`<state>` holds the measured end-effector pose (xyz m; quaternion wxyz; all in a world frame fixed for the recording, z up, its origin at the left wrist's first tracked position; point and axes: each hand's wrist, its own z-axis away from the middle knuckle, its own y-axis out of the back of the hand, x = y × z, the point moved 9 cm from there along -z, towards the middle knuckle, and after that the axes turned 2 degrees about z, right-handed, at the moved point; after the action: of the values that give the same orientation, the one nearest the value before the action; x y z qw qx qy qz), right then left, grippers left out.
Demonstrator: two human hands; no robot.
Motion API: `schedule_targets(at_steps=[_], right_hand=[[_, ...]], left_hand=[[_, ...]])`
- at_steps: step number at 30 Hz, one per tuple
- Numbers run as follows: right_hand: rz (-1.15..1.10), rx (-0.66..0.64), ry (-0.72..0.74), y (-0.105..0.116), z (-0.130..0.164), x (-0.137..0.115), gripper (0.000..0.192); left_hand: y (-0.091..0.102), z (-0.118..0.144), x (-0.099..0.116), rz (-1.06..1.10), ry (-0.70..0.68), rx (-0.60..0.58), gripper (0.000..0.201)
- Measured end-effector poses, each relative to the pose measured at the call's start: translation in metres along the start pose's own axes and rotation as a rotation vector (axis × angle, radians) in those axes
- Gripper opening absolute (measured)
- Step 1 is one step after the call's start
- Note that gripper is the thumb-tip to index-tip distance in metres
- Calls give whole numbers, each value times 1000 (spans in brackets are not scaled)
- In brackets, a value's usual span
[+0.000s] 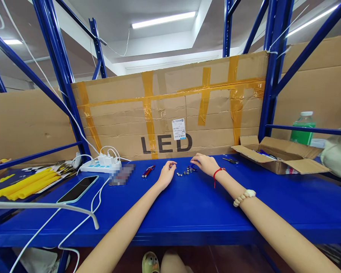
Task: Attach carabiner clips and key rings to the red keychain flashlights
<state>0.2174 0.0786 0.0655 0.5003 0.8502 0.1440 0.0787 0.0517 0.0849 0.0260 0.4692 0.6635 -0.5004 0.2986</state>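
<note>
Small silvery round pieces (184, 172) lie clustered; left hand (167, 174) loosely curled, right hand (206, 163) fingers touching them

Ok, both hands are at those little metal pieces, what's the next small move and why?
Probably pinch one piece from the small metal parts with the right hand: its fingertips already rest at that end of the cluster, while the left hand sits curled beside it, and neither visibly holds anything.
</note>
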Motion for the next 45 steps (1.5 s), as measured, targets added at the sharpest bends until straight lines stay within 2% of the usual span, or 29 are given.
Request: schedule_targets(at_steps=[5, 10, 13, 16, 19, 22, 26, 29, 31, 34, 38, 42, 45], right_hand=[[-51, 102, -65, 11, 1, 4, 29], [-91, 157, -196, 16, 3, 20, 33], [-138, 168, -275, 13, 6, 32, 32], [-206, 183, -318, 11, 8, 41, 28], [-293, 209, -308, 9, 7, 42, 26], [-420, 208, -236, 6, 4, 30, 23], [-642, 108, -78, -5, 0, -9, 24], [-786, 29, -12, -13, 2, -37, 27], [-875, 3, -13, -17, 4, -48, 30], [-1008, 20, -86, -21, 4, -47, 35], [-1212, 41, -238, -30, 3, -32, 41], [-1391, -54, -310, -39, 4, -31, 43], [-1482, -121, -323, -40, 6, -37, 43]], left_hand=[[5, 5, 14, -247, -83, 22, 18], [28, 8, 34, -586, -159, 105, 20], [51, 6, 31, -763, -81, 209, 25], [68, 7, 15, -900, 45, 271, 25], [78, 8, -5, -988, 185, 291, 25], [81, 7, -18, -1037, 284, 285, 25], [76, 4, -19, -1072, 268, 239, 26], [70, 2, -6, -1073, 150, 216, 25], [65, 2, 9, -1051, 36, 199, 25], [49, 4, 31, -976, -152, 129, 28], [22, 14, 51, -868, -319, 17, 39], [-4, 28, 61, -775, -441, -103, 34], [-13, 34, 65, -718, -517, -137, 43]])
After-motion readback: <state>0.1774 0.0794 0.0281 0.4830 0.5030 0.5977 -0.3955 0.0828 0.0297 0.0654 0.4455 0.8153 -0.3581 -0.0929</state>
